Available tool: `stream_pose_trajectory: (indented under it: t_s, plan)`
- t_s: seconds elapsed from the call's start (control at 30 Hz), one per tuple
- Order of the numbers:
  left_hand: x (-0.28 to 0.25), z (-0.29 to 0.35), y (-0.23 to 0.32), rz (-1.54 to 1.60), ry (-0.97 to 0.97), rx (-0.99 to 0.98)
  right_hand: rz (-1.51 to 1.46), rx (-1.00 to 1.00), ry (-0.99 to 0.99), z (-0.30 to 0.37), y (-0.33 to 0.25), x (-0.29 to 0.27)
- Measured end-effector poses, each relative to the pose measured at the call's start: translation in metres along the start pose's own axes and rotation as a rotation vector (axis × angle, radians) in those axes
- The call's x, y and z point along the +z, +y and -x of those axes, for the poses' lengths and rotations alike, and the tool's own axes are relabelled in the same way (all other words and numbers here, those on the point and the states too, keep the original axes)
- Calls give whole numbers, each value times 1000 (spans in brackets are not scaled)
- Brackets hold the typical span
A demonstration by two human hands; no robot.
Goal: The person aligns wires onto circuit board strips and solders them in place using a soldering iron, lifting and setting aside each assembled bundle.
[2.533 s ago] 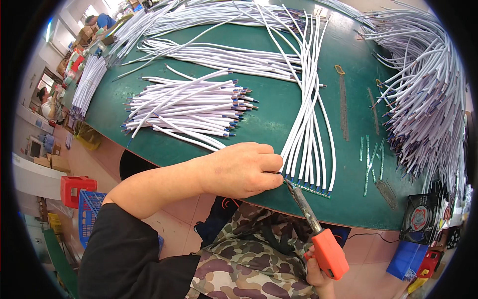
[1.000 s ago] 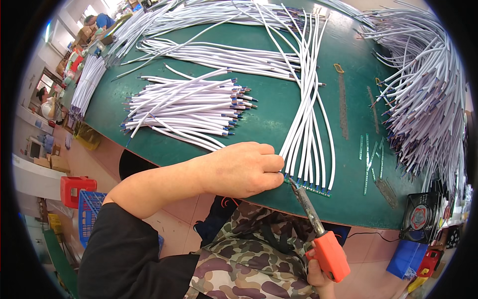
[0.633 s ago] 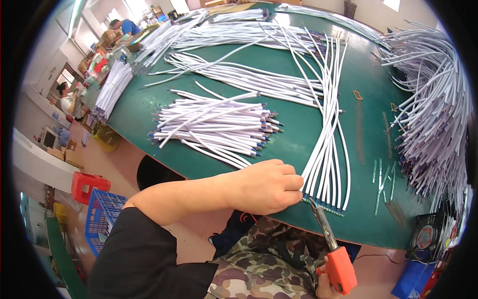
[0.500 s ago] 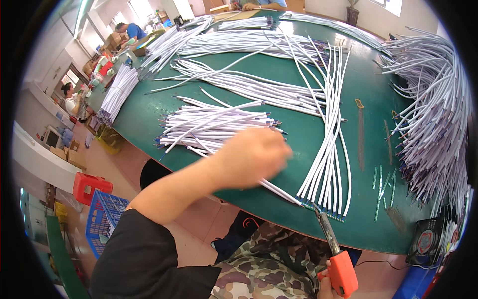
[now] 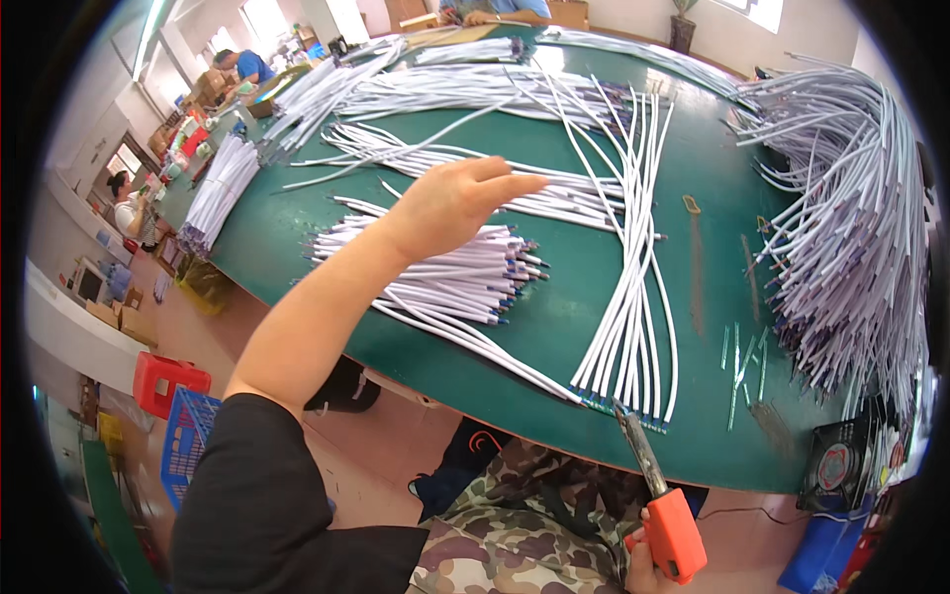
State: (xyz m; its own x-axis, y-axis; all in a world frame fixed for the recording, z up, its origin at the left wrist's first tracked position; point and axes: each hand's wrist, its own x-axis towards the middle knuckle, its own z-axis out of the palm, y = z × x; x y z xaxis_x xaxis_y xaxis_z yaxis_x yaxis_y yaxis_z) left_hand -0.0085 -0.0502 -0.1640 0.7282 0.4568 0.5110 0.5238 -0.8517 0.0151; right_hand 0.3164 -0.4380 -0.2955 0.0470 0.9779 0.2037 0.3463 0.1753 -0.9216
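Observation:
My left hand [image 5: 460,203] hangs over a pile of white cables [image 5: 435,267], its fingers stretched to the right with nothing visible between them. At the lower edge, my right hand [image 5: 643,559] grips a soldering iron [image 5: 675,535] by its orange-red handle. The iron's metal tip points up and left, at a narrow green circuit strip [image 5: 648,427] near the table's front edge. Several white cables [image 5: 633,327] fan away from that strip toward the far side. Two or so more cables [image 5: 485,348] run from the left to the strip's left end.
A large heap of white cables [image 5: 851,228] hangs at the right, above a black fan [image 5: 836,465]. Loose green strips [image 5: 737,376] lie on the green table [image 5: 534,436]. More cable bundles [image 5: 218,193] lie left and far. A blue crate [image 5: 188,445] stands left; other people work behind.
My left hand has moved up and away from near the strip, to above the cable pile. The iron stays in my right hand, its tip still at the strip. The whole view has shifted slightly.

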Motion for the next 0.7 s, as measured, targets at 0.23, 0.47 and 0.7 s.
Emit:
stream_pose_trajectory:
  t_s: [0.23, 0.47, 0.7]
  plan:
    - [-4, -9, 80, 221, -115, 273, -84, 80, 178, 21, 13, 6]
    - [16, 16, 122, 443, -336, 152, -221, 93, 146, 27, 17, 4]
    - [30, 35, 140, 430, -290, 213, -158, 169, 133, 29, 14, 2]
